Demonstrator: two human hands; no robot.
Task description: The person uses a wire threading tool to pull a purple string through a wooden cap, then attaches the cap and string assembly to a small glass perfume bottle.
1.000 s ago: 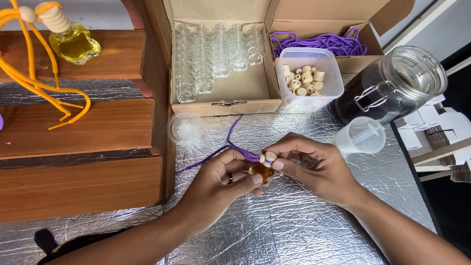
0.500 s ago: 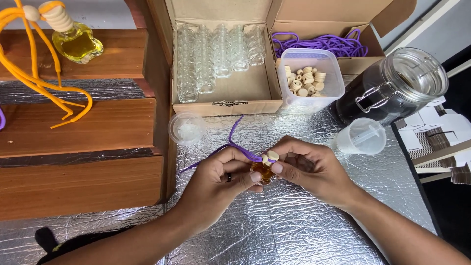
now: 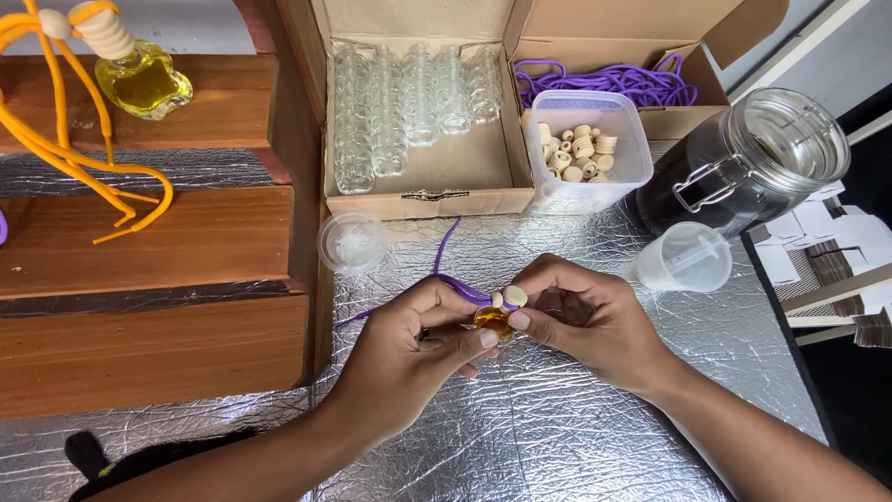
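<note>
Your left hand (image 3: 409, 349) and right hand (image 3: 581, 316) pinch the small amber-filled glass bottle (image 3: 491, 321) between fingertips, over the silver foil mat (image 3: 557, 437). Round wooden cap (image 3: 514, 297) sits at the bottle's 12 o'clock; purple cord (image 3: 444, 265) runs off toward 11.

Small amber bottle (image 3: 491, 321) mostly behind fingers.

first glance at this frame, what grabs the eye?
The two hands at centre: the left hand and right hand pinch a small amber bottle with a wooden cap on a purple cord, over the crinkled silver foil mat. Behind them, an open cardboard box holds rows of empty glass bottles; an orange-corded bottle sits top left.
</note>
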